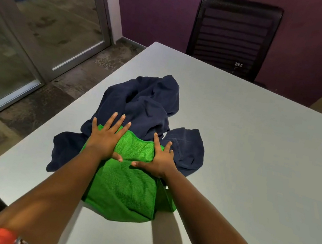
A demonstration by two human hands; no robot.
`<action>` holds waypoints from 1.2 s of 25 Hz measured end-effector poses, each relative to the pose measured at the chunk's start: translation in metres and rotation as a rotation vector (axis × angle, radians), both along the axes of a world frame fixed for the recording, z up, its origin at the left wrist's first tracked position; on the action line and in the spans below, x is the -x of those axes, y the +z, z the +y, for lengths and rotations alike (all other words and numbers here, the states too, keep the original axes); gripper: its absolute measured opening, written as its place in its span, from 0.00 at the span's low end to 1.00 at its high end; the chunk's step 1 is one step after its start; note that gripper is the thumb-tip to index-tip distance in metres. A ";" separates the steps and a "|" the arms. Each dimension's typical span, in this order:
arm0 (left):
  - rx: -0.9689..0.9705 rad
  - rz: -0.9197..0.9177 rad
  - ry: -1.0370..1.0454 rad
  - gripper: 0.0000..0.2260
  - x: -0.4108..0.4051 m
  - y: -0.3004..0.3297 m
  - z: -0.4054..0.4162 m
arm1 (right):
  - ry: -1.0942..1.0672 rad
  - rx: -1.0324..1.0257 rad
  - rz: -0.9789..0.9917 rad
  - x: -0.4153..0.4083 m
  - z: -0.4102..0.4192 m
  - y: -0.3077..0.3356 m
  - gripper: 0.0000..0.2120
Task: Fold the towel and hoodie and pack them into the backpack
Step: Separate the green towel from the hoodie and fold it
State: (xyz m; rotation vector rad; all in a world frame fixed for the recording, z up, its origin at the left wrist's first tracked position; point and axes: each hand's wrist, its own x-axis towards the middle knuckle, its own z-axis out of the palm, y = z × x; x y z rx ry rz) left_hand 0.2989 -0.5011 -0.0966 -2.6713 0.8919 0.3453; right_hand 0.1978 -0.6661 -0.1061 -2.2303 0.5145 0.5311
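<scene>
Green towel (130, 182): soft, light, limp microfibre-type cloth by the look; judged no stiffness, will drape and slump if lifted by one point, so best taken at two corners or along a folded edge w/ both hands, then smoothed flat. Shouldn't slip much on fabric beneath, though could drag the layer under it. Appearance: bright green, fine ribbed/woven texture, lying roughly rectangular, near end hanging toward the table's near edge, far end overlapping the hoodie (148, 102). Hoodie: dark navy, thick soft knit, crumpled in a heap, unfolded; heavier and bulkier than towel, judged to need spreading out before folding. Left hand (107, 138) flat on towel's far left corner, fingers spread and straight, pressing, nothing gripped. Right hand (160, 158) likewise flat on far right part, fingers extended, thumb pointing inward toward left thumb; no pinch. Both items sit on white table (256, 159), towards its left side. Backpack not in view. Black mesh chair (234, 36) at far side, purple wall behind.
</scene>
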 end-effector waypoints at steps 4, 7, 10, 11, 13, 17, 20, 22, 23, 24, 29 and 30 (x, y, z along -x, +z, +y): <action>-0.015 -0.008 0.058 0.53 -0.010 0.002 0.007 | 0.075 -0.014 -0.007 -0.013 0.003 0.003 0.56; -0.027 -0.020 0.083 0.53 -0.010 0.003 0.008 | 0.069 -0.032 -0.044 -0.015 0.000 0.005 0.53; -0.042 -0.044 0.063 0.50 -0.005 0.005 0.007 | 0.023 0.021 -0.122 -0.011 -0.003 0.004 0.43; -0.040 -0.048 0.055 0.49 -0.004 0.006 0.008 | 0.015 0.066 -0.150 -0.009 -0.003 0.004 0.39; -0.030 -0.055 0.037 0.47 0.001 0.008 0.010 | -0.021 0.142 -0.204 -0.006 -0.003 0.006 0.30; 0.083 -0.054 0.016 0.46 0.015 0.018 0.010 | -0.107 0.174 -0.335 0.003 -0.003 0.023 0.15; 0.259 -0.015 -0.070 0.42 0.025 0.035 -0.003 | -0.075 0.196 -0.444 0.010 -0.005 0.045 0.11; 0.376 0.016 -0.127 0.32 0.028 0.049 -0.016 | -0.058 0.196 -0.519 0.015 -0.007 0.062 0.10; 0.433 0.018 -0.148 0.25 0.030 0.057 -0.022 | -0.057 0.193 -0.563 0.018 -0.009 0.072 0.10; 0.492 0.004 -0.161 0.18 0.031 0.064 -0.027 | -0.058 0.195 -0.610 0.023 -0.012 0.081 0.10; 0.768 -0.130 -0.077 0.12 0.038 0.100 -0.040 | -0.194 0.212 -0.888 0.049 -0.039 0.133 0.08; 0.774 -0.160 -0.064 0.10 0.040 0.108 -0.042 | -0.241 0.210 -0.938 0.054 -0.048 0.144 0.08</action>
